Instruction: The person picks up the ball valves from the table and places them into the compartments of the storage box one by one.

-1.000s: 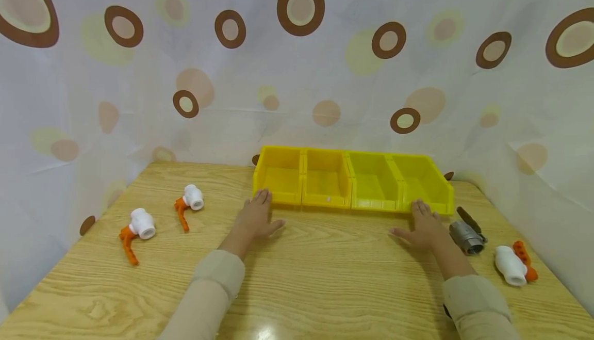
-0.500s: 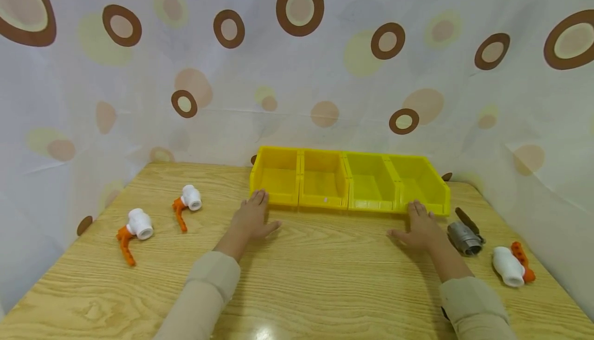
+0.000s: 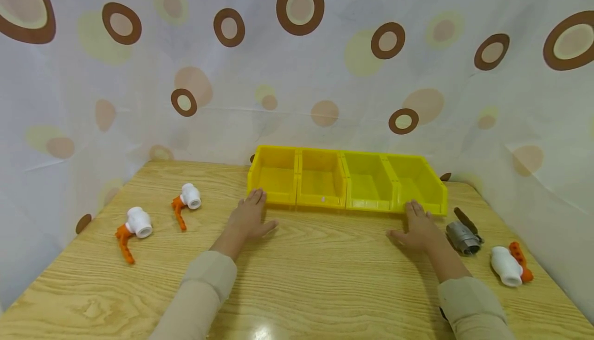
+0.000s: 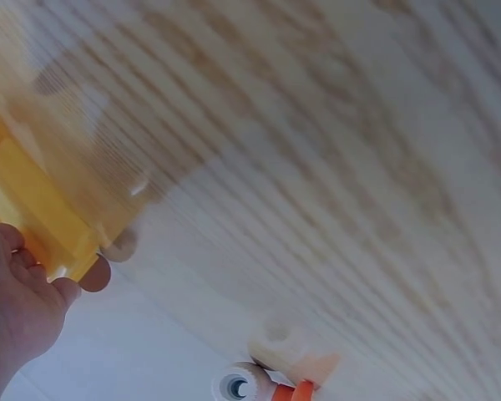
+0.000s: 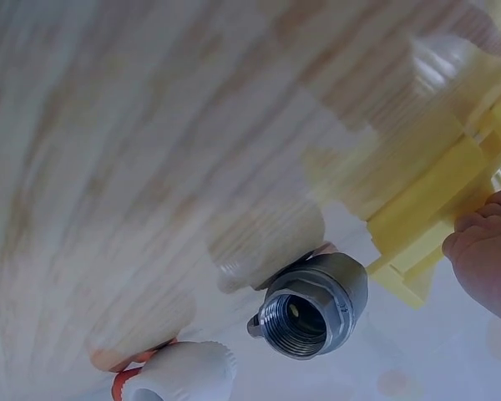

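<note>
Several yellow plastic bins stand joined in a row at the back of the table. My left hand (image 3: 247, 220) reaches forward with its fingers extended, fingertips right at the front wall of the leftmost bin (image 3: 280, 197) and thumb spread to the right. At the other end, my right hand (image 3: 421, 230) lies the same way, its fingertips against the front of the rightmost bin (image 3: 436, 208). The left wrist view shows fingers beside the yellow bin wall (image 4: 37, 200). In the right wrist view, fingertips meet the bin front (image 5: 426, 213). Neither hand holds anything.
Two white ball valves with orange handles, a nearer one (image 3: 139, 222) and a farther one (image 3: 191, 196), lie on the left. To the right are a metal valve (image 3: 464, 238) with a dark lever and another white valve (image 3: 506, 266). A spotted curtain (image 3: 297, 82) hangs behind the wooden table (image 3: 320, 278).
The bin row and the hands at it have shifted slightly left in the head view, which itself has drifted a little. The valves lie where they were; both hands keep their pose.
</note>
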A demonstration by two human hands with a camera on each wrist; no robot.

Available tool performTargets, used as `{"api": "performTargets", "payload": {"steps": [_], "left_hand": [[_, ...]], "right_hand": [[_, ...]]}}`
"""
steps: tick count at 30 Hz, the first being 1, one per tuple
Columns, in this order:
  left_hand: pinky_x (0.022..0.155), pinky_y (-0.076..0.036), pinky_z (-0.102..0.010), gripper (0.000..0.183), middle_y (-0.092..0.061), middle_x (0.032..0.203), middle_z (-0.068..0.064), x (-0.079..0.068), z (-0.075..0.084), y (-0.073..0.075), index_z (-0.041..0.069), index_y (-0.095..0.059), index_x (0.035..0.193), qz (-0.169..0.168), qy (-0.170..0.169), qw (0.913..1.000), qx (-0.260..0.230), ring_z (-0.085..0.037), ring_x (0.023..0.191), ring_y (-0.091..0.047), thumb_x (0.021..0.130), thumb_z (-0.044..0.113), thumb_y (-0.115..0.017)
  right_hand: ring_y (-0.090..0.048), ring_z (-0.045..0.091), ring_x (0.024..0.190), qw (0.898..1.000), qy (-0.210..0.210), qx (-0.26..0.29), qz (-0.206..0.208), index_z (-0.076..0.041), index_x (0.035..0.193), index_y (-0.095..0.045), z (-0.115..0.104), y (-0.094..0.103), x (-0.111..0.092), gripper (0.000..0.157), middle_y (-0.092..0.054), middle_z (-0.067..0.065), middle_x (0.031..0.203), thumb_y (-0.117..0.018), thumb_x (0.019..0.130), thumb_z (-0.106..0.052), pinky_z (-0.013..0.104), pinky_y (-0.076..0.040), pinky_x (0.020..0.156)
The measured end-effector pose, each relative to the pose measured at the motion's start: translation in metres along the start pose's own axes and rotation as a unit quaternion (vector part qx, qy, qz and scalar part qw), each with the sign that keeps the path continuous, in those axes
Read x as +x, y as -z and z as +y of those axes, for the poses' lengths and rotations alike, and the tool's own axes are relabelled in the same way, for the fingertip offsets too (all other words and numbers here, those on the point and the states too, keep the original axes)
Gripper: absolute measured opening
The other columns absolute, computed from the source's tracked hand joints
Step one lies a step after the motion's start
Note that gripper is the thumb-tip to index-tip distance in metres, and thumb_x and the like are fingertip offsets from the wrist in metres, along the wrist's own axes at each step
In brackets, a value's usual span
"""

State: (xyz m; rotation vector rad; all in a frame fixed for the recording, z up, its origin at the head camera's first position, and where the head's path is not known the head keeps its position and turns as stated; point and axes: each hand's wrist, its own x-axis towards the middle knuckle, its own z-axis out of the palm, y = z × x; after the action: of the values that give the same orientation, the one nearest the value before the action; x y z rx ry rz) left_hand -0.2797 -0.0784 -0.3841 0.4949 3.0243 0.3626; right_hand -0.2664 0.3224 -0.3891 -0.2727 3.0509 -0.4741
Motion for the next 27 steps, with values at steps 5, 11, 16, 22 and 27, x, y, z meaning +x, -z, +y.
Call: {"api": "performTargets", "payload": {"steps": [5, 11, 16, 22, 27], "left_hand": [[0.115, -0.018, -0.050, 0.080, -0.015, 0.154, -0.020, -0.0005, -0.0018, -0.0008, -0.004, -0.020, 0.145, 0.001, 0.000, 1.0000, 0.001, -0.033, 0.143, -0.014, 0.091, 0.045, -0.051], [0.115, -0.018, -0.050, 0.081, -0.014, 0.154, -0.020, -0.0009, -0.0041, -0.0024, -0.004, -0.019, 0.145, 0.003, 0.001, 1.0000, 0.002, -0.033, 0.144, -0.013, 0.091, 0.046, -0.052], [0.115, -0.019, -0.050, 0.081, -0.014, 0.154, -0.019, -0.0010, -0.0065, -0.0028, -0.004, -0.019, 0.145, 0.008, 0.004, 0.9999, 0.010, -0.032, 0.144, -0.013, 0.091, 0.047, -0.051], [0.115, -0.019, -0.050, 0.082, -0.014, 0.154, -0.019, -0.0013, -0.0090, -0.0043, -0.005, -0.019, 0.145, 0.006, 0.004, 0.9998, 0.017, -0.032, 0.144, -0.012, 0.091, 0.048, -0.050], [0.115, -0.019, -0.050, 0.081, -0.014, 0.154, -0.020, -0.0022, -0.0087, -0.0027, -0.005, -0.019, 0.145, 0.004, 0.004, 0.9999, 0.011, -0.033, 0.144, -0.012, 0.091, 0.048, -0.049]], "right_hand": [[-0.008, 0.056, 0.133, 1.000, -0.004, -0.004, -0.002, 0.020, 0.139, -0.008, -0.0021, -0.0002, -0.0006, 0.098, -0.005, 0.042, 0.145, -0.060, 0.086, -0.043, 0.066, -0.007, 0.108], [-0.008, 0.056, 0.133, 1.000, -0.003, -0.007, -0.002, 0.021, 0.139, -0.008, -0.0035, -0.0010, -0.0009, 0.098, -0.005, 0.042, 0.145, -0.060, 0.086, -0.043, 0.065, -0.006, 0.108], [-0.008, 0.056, 0.133, 1.000, -0.001, -0.003, -0.003, 0.020, 0.139, -0.008, -0.0036, -0.0023, -0.0002, 0.097, -0.005, 0.041, 0.145, -0.060, 0.086, -0.043, 0.065, -0.005, 0.108], [-0.008, 0.057, 0.132, 1.000, 0.001, -0.004, -0.003, 0.020, 0.140, -0.008, -0.0047, -0.0029, 0.0004, 0.097, -0.005, 0.041, 0.146, -0.059, 0.086, -0.044, 0.066, -0.006, 0.108], [-0.008, 0.055, 0.133, 1.000, 0.004, -0.001, -0.002, 0.020, 0.139, -0.008, -0.0047, -0.0033, 0.0011, 0.097, -0.004, 0.041, 0.146, -0.060, 0.086, -0.042, 0.065, -0.005, 0.108]]}}
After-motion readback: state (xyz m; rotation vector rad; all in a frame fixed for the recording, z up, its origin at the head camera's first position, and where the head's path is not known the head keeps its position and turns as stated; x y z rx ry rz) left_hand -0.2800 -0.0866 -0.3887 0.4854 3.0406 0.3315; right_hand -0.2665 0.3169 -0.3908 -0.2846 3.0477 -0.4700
